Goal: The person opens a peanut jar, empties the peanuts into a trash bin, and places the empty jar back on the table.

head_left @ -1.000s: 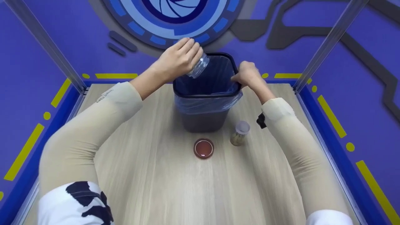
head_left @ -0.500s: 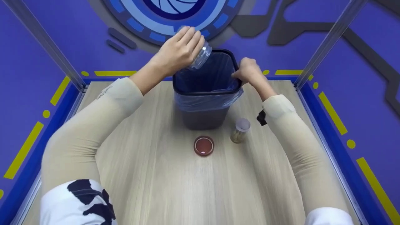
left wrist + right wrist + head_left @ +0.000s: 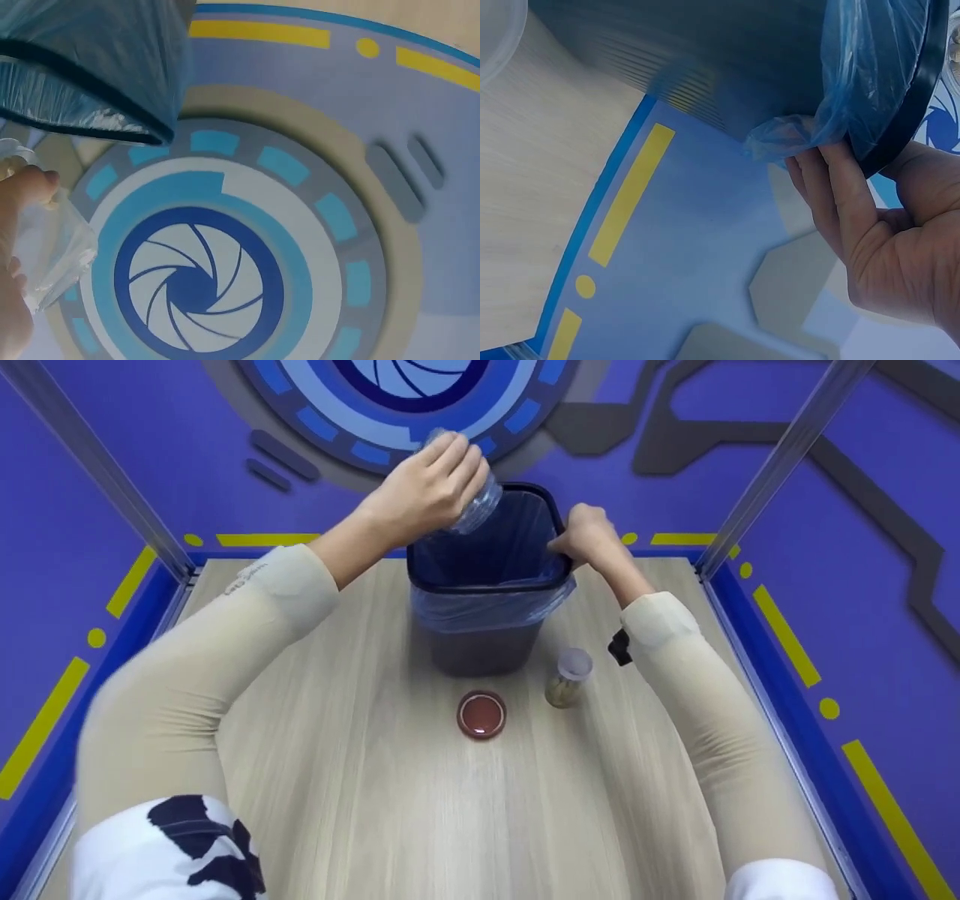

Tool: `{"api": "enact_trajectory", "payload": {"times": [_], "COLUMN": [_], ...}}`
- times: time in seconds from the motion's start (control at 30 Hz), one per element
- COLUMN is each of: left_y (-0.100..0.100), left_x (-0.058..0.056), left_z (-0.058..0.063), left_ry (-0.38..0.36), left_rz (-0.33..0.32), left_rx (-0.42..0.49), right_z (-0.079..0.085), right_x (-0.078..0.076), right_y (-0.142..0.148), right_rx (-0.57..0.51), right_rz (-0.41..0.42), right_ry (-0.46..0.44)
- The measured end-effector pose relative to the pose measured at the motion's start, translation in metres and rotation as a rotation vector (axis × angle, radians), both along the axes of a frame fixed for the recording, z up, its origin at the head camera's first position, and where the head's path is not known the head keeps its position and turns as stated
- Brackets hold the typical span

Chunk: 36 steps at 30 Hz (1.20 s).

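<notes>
While left hand (image 3: 429, 491) grips jar (image 3: 481, 510) | jar middle hidden | bin (image 3: 484, 649) depths unclear

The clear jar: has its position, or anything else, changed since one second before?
In the head view, the left hand and clear jar shifted slightly up and right relative to the bin. Nothing was taken hold of or let go. The right hand stayed at the bin's rim; the red lid and small container stayed on the table.
</notes>
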<state>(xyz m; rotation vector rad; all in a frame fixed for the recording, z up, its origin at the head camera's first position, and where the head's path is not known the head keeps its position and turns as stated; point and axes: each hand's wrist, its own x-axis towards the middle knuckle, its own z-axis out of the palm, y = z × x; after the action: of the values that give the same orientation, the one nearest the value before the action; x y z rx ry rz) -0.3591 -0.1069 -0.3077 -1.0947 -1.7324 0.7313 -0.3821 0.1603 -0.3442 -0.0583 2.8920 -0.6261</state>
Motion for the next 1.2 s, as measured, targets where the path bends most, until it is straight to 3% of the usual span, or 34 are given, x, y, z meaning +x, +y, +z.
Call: {"api": "enact_trajectory", "payload": {"times": [0.2,0.43,0.6,0.7,0.77,0.93,1.07,1.2], "left_y": [0.004,0.009,0.007,0.007,0.006,0.002,-0.003,-0.006], "left_x": [-0.002,-0.004,-0.001,0.000,0.002,0.005,0.006,0.009], "left_z": [0.002,0.001,0.012,0.022,0.024,0.016,0.016,0.021], "left_ry": [-0.016,-0.005,-0.012,-0.019,-0.035,-0.104,-0.064,-0.042], "left_rz": [-0.004,-0.036,-0.042,-0.009,0.016,0.037,0.075,0.031], "left_rx": [-0.047,-0.003,0.039,0.101,0.074,-0.070,-0.020,0.033], "right_z": [0.002,0.006,0.008,0.010,0.010,0.007,0.003,0.001], "right_x": [0.002,0.004,0.006,0.005,0.005,0.002,0.002,0.002], "right_y": [0.006,0.011,0.009,0.006,0.004,0.002,0.001,0.000], "right_rx": [0.001,0.000,0.010,0.020,0.022,0.025,0.017,0.019], "right_rz": [-0.031,-0.062,-0.040,-0.025,-0.012,-0.015,-0.011,-0.010], "right_ry": [-0.017,-0.045,-0.019,-0.006,0.004,-0.019,-0.017,-0.021]}}
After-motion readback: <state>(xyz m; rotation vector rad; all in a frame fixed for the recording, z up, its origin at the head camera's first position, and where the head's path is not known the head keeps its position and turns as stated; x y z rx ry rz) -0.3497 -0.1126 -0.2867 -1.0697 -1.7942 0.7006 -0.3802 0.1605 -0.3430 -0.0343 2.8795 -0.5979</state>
